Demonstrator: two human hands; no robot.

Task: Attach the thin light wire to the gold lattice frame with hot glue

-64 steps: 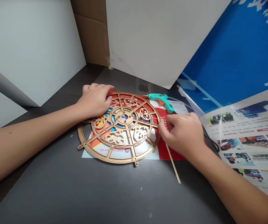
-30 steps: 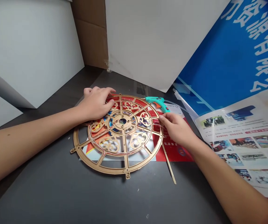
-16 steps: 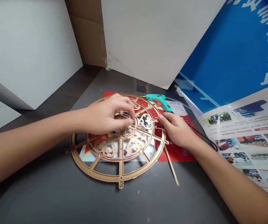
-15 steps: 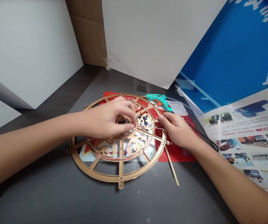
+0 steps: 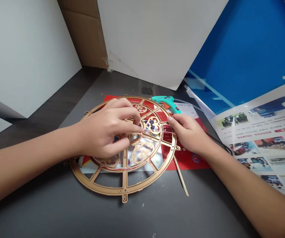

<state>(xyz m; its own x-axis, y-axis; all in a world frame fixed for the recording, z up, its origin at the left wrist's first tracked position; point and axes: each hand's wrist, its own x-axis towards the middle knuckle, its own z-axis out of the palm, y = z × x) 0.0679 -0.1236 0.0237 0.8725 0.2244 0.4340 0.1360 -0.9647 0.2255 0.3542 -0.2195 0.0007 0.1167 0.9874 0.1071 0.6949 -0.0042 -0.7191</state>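
A round gold openwork frame (image 5: 139,188), with spokes, scroll ornaments and an inner ring, lies tilted over printed red and white paper. Thin reddish wire (image 5: 154,131) stretches from its inner ring to the right rim, and more runs along the middle ring. My left hand (image 5: 107,129) is over the centre, its index fingertip touching the inner ring at the wire; thumb and index are apart. At the right rim, my right hand (image 5: 190,134) is closed with the thumb on top of the rim. Its other fingers are partly hidden, as is the wire's end beside them.
A teal glue gun (image 5: 166,100) lies behind the frame, its dark cord (image 5: 219,142) running right. One thin wooden stick (image 5: 181,177) sticks out at the frame's lower right. White panels (image 5: 147,39) and a printed sheet (image 5: 259,132) border the grey table (image 5: 95,211).
My left hand has shifted from a thumb-and-finger pinch at the inner ring to a stretched index finger with the thumb drawn away. My right hand stays at the rim. The view has shifted slightly.
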